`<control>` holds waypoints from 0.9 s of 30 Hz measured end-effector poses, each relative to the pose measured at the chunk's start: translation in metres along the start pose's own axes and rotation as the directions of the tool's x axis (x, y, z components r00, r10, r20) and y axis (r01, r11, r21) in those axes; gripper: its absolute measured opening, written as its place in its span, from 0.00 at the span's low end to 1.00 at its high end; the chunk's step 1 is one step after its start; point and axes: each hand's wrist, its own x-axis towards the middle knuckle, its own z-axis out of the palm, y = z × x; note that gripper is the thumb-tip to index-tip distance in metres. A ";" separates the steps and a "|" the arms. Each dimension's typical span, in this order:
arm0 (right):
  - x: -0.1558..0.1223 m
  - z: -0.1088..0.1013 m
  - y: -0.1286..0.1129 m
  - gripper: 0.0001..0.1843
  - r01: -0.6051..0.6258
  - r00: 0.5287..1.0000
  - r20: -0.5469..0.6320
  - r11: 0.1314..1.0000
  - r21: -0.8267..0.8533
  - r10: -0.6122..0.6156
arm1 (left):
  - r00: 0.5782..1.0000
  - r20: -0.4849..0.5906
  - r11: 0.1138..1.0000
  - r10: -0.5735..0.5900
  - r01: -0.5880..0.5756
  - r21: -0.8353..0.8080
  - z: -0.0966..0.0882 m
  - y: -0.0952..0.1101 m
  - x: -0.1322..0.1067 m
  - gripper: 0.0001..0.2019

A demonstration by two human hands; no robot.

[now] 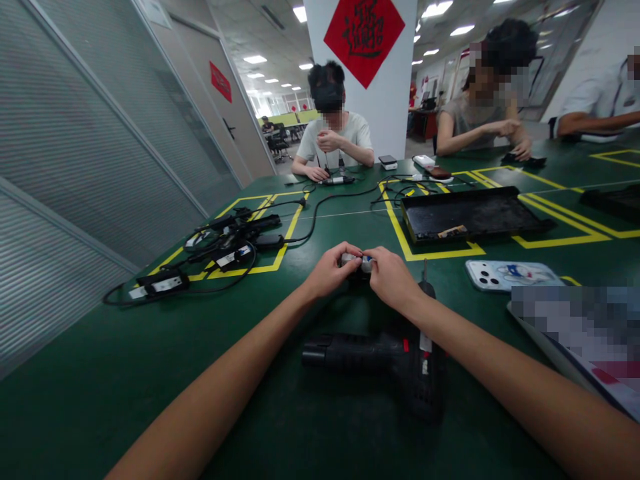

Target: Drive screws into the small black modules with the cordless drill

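Both my hands meet over the green table, around a small device with whitish, grey and bluish parts and a dark underside. My left hand has its fingers closed on the left side of it. On the right side, my right hand pinches it with bent fingers. Fingers cover much of the device, so its exact kind does not show. A black pistol-shaped power tool lies on its side just below my hands, its handle partly under my right forearm. A screwdriver-like shaft shows beyond my right wrist.
Black adapters and cables lie heaped at the left. A black tray sits ahead on the right, inside yellow tape. Nearer are a phone and a partly blurred flat item. Several people sit across the table, one handling a small device.
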 end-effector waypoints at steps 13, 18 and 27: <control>-0.002 -0.001 -0.003 0.18 0.006 1.000 -0.022 0.999 0.043 -0.005 | 1.000 -0.002 0.998 0.003 -0.003 0.069 -0.001 0.001 0.004 0.11; -0.002 -0.003 -0.004 0.20 0.016 1.000 -0.021 0.998 0.062 -0.015 | 0.999 -0.014 0.997 -0.037 0.038 0.062 -0.001 -0.001 0.003 0.12; -0.003 -0.005 -0.006 0.22 0.018 1.000 -0.009 0.997 0.080 -0.017 | 0.999 -0.046 0.996 -0.022 0.026 0.081 -0.001 0.000 0.001 0.12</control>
